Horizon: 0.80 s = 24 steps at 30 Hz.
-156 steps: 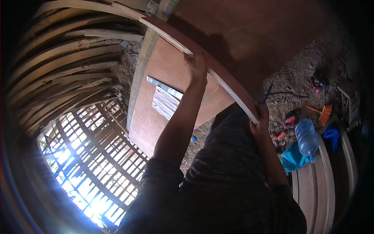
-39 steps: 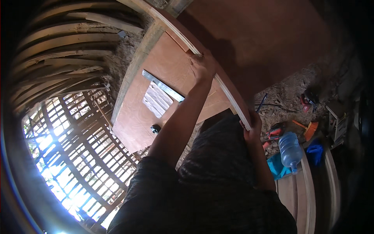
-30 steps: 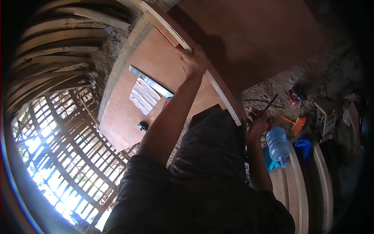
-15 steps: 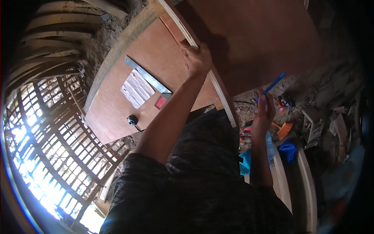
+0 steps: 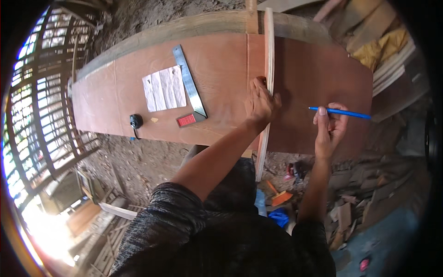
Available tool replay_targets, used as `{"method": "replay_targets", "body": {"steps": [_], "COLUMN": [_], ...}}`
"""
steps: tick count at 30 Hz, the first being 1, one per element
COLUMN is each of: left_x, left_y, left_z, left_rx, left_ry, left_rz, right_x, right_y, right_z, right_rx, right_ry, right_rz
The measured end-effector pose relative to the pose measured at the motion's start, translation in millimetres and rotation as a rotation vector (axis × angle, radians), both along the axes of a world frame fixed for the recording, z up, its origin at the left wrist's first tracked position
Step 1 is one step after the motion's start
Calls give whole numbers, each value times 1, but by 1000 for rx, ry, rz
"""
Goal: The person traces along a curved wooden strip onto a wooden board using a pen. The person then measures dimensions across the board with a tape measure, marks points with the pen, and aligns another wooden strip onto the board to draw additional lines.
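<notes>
A brown plywood panel shows its pale layered edge (image 5: 270, 60), running from the far side of the brown worktable (image 5: 221, 78) to past its near side. My left hand (image 5: 262, 102) grips that edge around its middle, thumb over the top and fingers on the left face. To the right, my right hand (image 5: 331, 124) holds a slim blue pencil (image 5: 348, 112) between thumb and fingers, its tip pointing left toward the panel edge. Left of my left hand lie a try square (image 5: 190, 83) with a red-marked stock and a creased white paper sheet (image 5: 164, 87).
A black tape measure (image 5: 136, 121) sits near the table's front left edge. An orange brush (image 5: 281, 198) and blue plastic (image 5: 279, 217) are on the ground below. Scrap wood (image 5: 344, 217) is piled at the lower right; a slatted wall (image 5: 41, 97) stands at left.
My view has turned, so the table lies more level across it. The pencil has swung from pointing up to lying nearly flat, nearer the panel edge. My left hand keeps its grip.
</notes>
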State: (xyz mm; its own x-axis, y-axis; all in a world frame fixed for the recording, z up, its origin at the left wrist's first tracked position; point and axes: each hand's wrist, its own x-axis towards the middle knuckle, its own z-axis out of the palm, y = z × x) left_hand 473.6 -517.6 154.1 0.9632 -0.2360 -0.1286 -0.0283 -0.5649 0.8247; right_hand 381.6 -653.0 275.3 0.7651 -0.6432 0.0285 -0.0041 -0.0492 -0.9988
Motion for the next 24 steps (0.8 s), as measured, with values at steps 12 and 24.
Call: {"method": "replay_targets", "body": {"steps": [12, 24], "left_x": [7, 5], "left_y": [5, 10], "left_z": [30, 27], "left_rx": [21, 47], "left_ry": [244, 229], "left_rz": [68, 77], "right_x": [127, 203], "right_y": [14, 13], "right_z": [19, 6], "right_rx": [1, -477], "right_ry": [48, 277], "right_rz": [350, 468]}}
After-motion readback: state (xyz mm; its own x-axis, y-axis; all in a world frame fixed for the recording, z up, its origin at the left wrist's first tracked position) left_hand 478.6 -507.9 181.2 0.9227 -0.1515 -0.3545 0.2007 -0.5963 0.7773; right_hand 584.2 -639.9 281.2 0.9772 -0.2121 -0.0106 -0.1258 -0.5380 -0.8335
